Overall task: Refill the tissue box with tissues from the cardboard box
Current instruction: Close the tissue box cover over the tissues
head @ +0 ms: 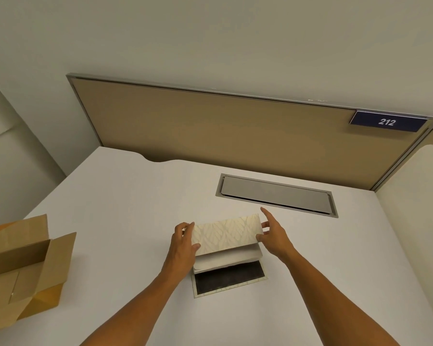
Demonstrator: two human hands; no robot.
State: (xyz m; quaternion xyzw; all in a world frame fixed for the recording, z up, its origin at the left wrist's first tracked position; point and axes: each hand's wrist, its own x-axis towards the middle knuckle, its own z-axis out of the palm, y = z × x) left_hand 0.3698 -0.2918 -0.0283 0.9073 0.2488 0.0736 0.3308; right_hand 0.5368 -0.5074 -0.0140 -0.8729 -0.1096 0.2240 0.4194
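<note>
A cream tissue box (226,236) with a leaf pattern lies at the middle of the white desk (125,216). Its dark-lined flap (229,277) hangs open toward me and white tissues (225,259) show in the opening. My left hand (184,243) grips the box's left end, thumb on the patterned face. My right hand (273,234) rests its thumb and fingers on the box's right end, with the index finger raised. The brown cardboard box (23,268) stands open at the desk's left edge; its contents are hidden.
A grey metal cable hatch (276,194) is set flush in the desk behind the tissue box. A tan partition panel (235,136) rises along the back, with a blue "212" sign (386,121) at its top right. A second partition bounds the right side.
</note>
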